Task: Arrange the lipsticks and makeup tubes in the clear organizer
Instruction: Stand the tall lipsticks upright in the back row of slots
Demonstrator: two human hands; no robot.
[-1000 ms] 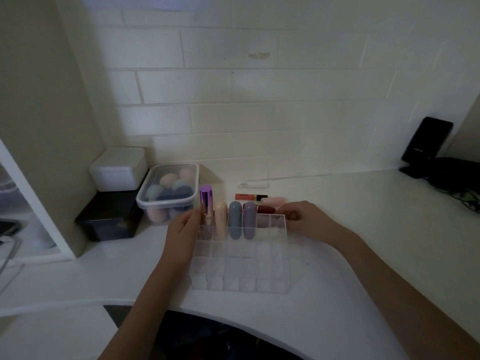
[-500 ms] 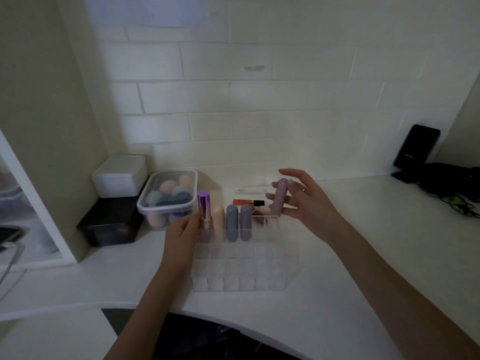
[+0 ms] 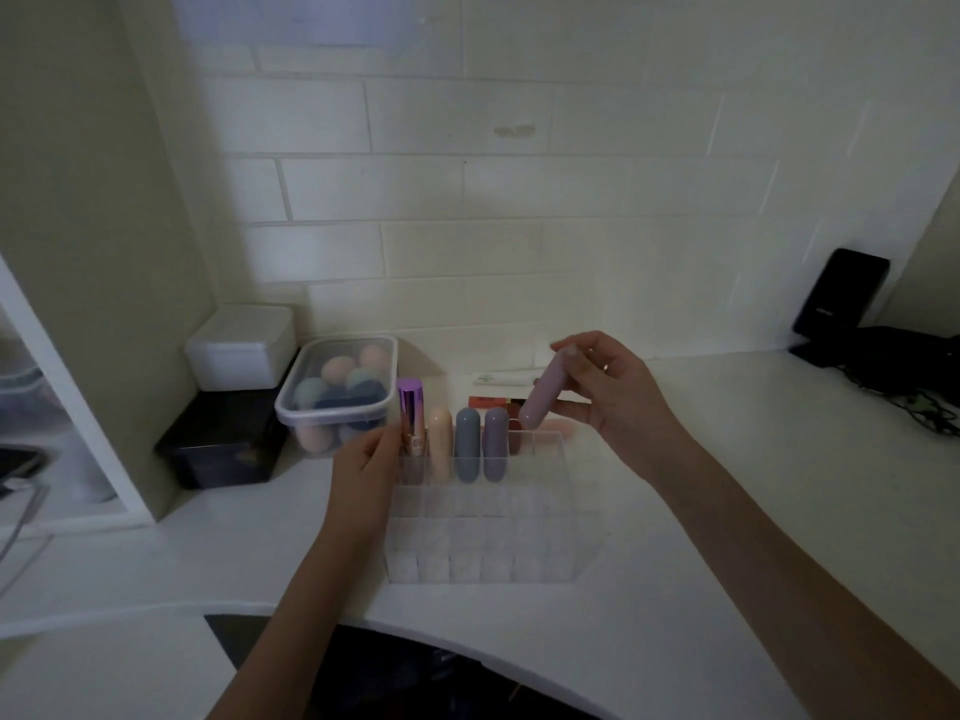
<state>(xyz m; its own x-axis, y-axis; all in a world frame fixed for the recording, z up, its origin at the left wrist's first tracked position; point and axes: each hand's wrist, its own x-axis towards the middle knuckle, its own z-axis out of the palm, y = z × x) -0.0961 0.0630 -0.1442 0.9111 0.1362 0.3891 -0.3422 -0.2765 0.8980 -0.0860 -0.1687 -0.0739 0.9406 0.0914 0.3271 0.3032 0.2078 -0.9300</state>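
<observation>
The white bench (image 3: pixel 727 485) holds everything. On it sits the clear organizer (image 3: pixel 498 517), a box with many little square holes. It lies between the two hands.

The left hand (image 3: pixel 363 475) rests at the organizer's back left corner. Its fingers (image 3: pixel 387 443) curl lightly and touch the shiny purple lipstick (image 3: pixel 411 423), which stands in the back row. This hand seems to keep the box from sliding.

The right hand (image 3: pixel 610 402) is up in the air, just past the back row. It pinches a light pink tube (image 3: pixel 540 400) between thumb and fingertips. The tube tilts, with its low end near the next free hole.

To do this step well, the person should probably turn the pink tube straight up. Then it can go down slowly into the free hole, right beside the purple-grey tube (image 3: pixel 496 444). The other hand should hold the box steady, so the standing tubes do not tip.

Now the count. Four tubes plainly stand in the back row: the shiny purple one, a peach tube (image 3: pixel 440 441), a blue-grey tube (image 3: pixel 467 444) and the purple-grey one. A dark red one (image 3: pixel 514 441) shows next to them, but it is hard to tell if it is inside. One pink tube is in the hand. Behind the fingers, a white tube (image 3: pixel 501 378) and a red tube (image 3: pixel 491 402) lie flat on the bench.
</observation>
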